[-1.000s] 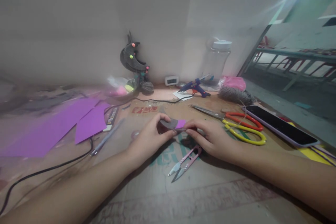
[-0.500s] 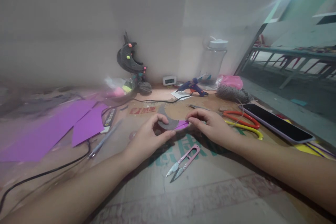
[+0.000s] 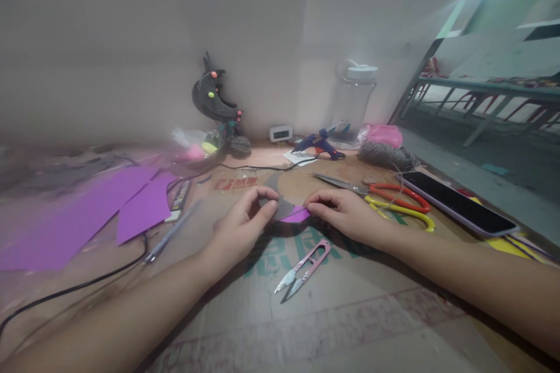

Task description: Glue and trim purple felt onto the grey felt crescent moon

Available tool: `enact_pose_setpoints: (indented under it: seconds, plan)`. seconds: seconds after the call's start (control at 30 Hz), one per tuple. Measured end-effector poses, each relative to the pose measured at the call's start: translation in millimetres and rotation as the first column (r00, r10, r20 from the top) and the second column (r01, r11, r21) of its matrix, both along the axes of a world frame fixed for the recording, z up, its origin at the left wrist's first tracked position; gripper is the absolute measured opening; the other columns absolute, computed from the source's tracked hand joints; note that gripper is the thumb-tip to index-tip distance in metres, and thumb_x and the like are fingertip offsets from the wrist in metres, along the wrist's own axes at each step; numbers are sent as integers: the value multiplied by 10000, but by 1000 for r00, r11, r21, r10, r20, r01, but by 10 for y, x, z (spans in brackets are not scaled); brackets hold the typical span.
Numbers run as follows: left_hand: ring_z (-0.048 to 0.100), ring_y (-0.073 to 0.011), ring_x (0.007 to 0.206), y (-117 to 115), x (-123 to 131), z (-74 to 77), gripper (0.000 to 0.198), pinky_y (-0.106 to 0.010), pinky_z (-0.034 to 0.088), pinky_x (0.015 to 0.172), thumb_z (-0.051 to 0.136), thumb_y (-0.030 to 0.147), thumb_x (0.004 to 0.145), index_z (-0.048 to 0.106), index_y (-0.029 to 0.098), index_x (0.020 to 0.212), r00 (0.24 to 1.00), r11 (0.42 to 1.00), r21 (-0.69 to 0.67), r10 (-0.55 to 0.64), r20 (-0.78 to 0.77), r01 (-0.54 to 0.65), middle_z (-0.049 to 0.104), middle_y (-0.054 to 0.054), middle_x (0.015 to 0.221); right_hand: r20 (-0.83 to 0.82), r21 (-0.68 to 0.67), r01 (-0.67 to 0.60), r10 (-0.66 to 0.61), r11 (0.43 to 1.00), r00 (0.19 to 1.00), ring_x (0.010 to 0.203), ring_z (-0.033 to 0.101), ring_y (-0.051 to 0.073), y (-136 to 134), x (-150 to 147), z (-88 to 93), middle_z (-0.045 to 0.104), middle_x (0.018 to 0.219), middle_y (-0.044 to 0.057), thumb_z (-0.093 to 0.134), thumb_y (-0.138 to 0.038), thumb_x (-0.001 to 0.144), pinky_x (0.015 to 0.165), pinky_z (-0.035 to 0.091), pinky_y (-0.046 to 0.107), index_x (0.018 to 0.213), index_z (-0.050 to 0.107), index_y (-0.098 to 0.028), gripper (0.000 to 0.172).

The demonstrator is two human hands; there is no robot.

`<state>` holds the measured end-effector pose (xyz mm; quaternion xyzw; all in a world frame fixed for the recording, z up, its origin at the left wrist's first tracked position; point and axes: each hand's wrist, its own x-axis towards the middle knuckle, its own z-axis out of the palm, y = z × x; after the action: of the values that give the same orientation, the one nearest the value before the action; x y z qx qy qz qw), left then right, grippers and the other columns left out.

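Grey piece (image 3: 280, 207) pinched by left hand (image 3: 238, 228), partly hidden; right hand (image 3: 345, 217) pinches purple scrap (image 3: 297, 216).

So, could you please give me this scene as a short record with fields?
Left hand: pinches the grey end of a grey-and-purple cut-out
Right hand: fingertips on its purple end; grip unclear
Closest tool: pink snips, lying just in front of both hands
Right side: red and yellow scissors, phone
Left side: purple sheets, black cable
Back: glue gun, clear jar
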<state>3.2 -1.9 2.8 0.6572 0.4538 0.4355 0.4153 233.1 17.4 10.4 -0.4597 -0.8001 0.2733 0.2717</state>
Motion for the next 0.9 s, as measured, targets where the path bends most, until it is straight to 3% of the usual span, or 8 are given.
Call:
enact_pose_setpoints:
  seconds: [0.2,0.53,0.67,0.77,0.9]
  plan:
    - [485,-156,723,-6,-7,-10,168,-263,353,634,505,359,924,566,221,999,1000,999,-37,-12,4,12,534,16,808,28,68,-20,18,997,999,815,653,170,-16,-14,25,739,887,32,536,-307,929,750,474,283,924,723,-192,220]
    - [482,-143,732,-22,21,10,116,-254,376,666,522,303,907,566,208,955,997,996,-65,-61,50,64,521,21,801,21,97,84,-86,992,996,746,639,163,-5,-33,11,721,810,24,555,-350,919,676,459,267,892,709,-183,229]
    - [478,-143,725,-17,16,5,120,-250,373,651,517,310,907,560,208,953,996,994,-89,-61,64,66,520,20,792,2,149,59,-60,987,998,877,652,185,47,-10,-18,716,929,49,533,-281,918,792,489,309,959,705,-188,200]
    - [467,-145,708,4,-1,-25,132,-249,359,629,503,328,917,555,217,964,999,997,-76,-23,46,26,510,24,778,-127,249,111,-81,962,989,1051,608,198,134,43,-57,659,1125,69,516,-212,899,936,459,358,1107,642,-203,243]
    - [467,-148,729,32,-28,-72,153,-256,351,657,493,349,931,555,226,1000,1000,1000,-24,10,-11,-10,514,26,806,-362,257,289,-186,922,914,960,579,184,182,102,-62,607,1045,56,519,-271,910,890,460,345,1061,559,-199,172]
